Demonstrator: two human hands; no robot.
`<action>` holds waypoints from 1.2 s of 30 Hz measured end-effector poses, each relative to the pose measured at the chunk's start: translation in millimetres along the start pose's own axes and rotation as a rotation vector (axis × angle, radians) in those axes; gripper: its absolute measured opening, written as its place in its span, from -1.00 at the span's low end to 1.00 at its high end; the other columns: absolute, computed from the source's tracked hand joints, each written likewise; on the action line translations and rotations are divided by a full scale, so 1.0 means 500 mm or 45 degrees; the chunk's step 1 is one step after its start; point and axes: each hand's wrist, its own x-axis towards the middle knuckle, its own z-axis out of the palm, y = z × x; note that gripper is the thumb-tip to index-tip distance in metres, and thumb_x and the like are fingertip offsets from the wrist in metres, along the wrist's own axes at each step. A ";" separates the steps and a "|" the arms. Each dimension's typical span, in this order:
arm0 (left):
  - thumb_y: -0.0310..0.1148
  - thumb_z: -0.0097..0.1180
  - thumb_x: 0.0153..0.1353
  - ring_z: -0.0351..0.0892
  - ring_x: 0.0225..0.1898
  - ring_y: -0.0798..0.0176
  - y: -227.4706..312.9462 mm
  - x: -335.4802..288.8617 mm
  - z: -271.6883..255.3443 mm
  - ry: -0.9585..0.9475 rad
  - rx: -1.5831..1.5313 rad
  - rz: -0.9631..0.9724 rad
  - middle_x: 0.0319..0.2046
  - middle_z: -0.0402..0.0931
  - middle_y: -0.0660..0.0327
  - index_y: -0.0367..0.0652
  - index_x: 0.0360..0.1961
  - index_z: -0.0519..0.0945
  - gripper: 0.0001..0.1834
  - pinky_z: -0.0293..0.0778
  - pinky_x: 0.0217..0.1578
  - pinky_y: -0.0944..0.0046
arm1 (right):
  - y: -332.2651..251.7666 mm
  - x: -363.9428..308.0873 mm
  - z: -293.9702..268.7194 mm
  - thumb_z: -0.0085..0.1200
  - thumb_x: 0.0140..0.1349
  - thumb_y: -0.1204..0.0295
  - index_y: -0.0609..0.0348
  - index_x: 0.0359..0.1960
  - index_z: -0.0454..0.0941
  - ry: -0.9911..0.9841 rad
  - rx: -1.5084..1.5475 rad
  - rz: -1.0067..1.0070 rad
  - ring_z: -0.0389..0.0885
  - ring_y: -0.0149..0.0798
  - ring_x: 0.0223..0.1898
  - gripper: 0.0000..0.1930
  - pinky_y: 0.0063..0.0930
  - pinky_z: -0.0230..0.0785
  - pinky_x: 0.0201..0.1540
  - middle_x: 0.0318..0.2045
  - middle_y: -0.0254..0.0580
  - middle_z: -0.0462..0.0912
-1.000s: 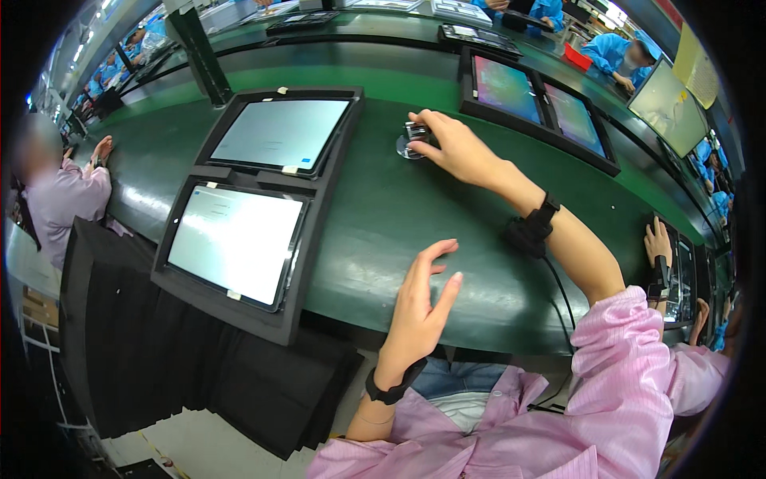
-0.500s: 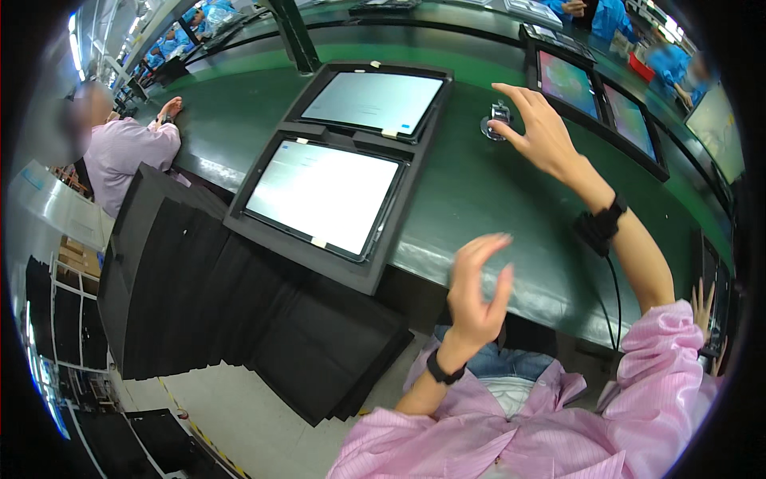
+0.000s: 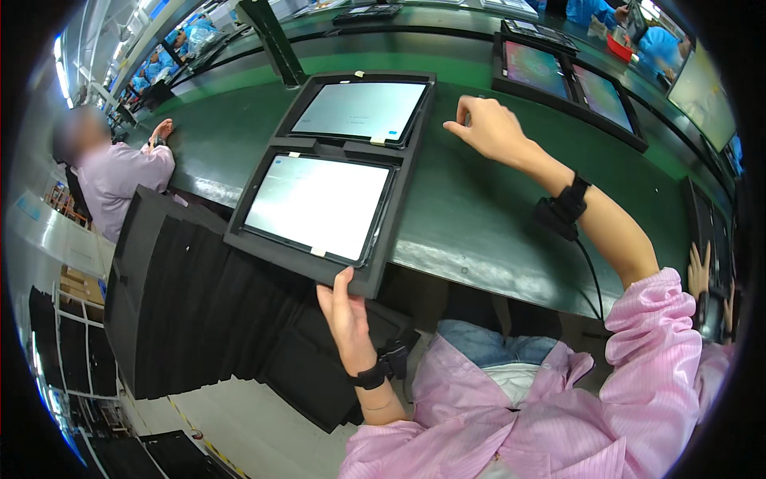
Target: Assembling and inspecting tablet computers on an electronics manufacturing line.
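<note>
My left hand grips the near right corner of a black foam tray, fingers over its edge. Two tablets sit in the tray: the nearer tablet has a bright white screen, and the farther tablet a pale greenish one. Both carry small cream tape tabs at their edges. To the right of the tray, my right hand is low over the green bench, its fingers curled in toward the thumb. Whatever lies between those fingers is mostly hidden.
Another black tray with two lit, colourful tablets lies at the far right. Stacked black foam trays stand below the bench at left. A metal post rises behind. A co-worker sits at left; another person's hand shows at right.
My left hand has moved left from open air onto the tray's near corner. My right hand has curled its fingers where a small clear-and-metal round piece lay, now covered. The view has shifted slightly.
</note>
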 end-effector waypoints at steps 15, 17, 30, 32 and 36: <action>-0.57 -0.09 0.08 0.31 -0.23 0.36 0.013 -0.177 -0.218 0.160 0.420 0.245 -0.23 0.20 0.23 -0.23 -0.22 0.34 -0.80 0.35 -0.24 0.46 | 0.161 0.022 -0.010 0.15 0.00 0.37 0.17 -0.13 0.31 0.476 -0.007 -0.473 0.47 0.03 -0.22 -0.60 -0.23 0.32 -0.16 -0.28 0.00 0.46; -0.54 -0.10 0.10 0.32 -0.23 0.37 0.000 -0.167 -0.230 0.170 0.344 0.282 -0.24 0.22 0.23 -0.23 -0.20 0.34 -0.80 0.35 -0.28 0.50 | 0.170 0.030 -0.004 0.14 0.01 0.34 0.18 -0.18 0.35 0.484 -0.001 -0.586 0.47 0.01 -0.21 -0.64 -0.24 0.33 -0.17 -0.28 -0.01 0.49; -0.39 -0.03 -0.03 0.40 -0.49 0.37 0.034 -0.171 -0.164 0.333 0.228 0.208 -0.51 0.31 0.29 -0.17 -0.48 0.39 -0.90 0.36 -0.49 0.46 | 0.158 0.068 -0.014 0.09 0.06 0.28 0.16 -0.18 0.27 0.416 -0.226 -0.560 0.52 0.02 -0.30 -0.64 -0.18 0.36 -0.29 -0.39 -0.01 0.54; -0.45 -0.07 -0.12 0.36 -0.47 0.35 0.048 -0.201 -0.147 0.433 0.222 0.169 -0.49 0.30 0.27 -0.23 -0.38 0.39 -0.80 0.34 -0.47 0.43 | 0.153 0.078 -0.004 0.09 0.06 0.30 0.15 -0.17 0.26 0.408 -0.117 -0.563 0.52 0.04 -0.29 -0.63 -0.17 0.36 -0.27 -0.37 0.02 0.54; -0.50 -0.10 -0.26 0.34 -0.45 0.32 0.067 -0.254 -0.225 0.580 0.325 0.037 -0.43 0.31 0.21 -0.35 -0.19 0.36 -0.54 0.33 -0.46 0.40 | 0.118 0.124 0.023 0.11 0.05 0.31 0.16 -0.16 0.24 0.384 0.039 -0.503 0.51 0.10 -0.28 -0.61 -0.14 0.36 -0.24 -0.36 0.06 0.54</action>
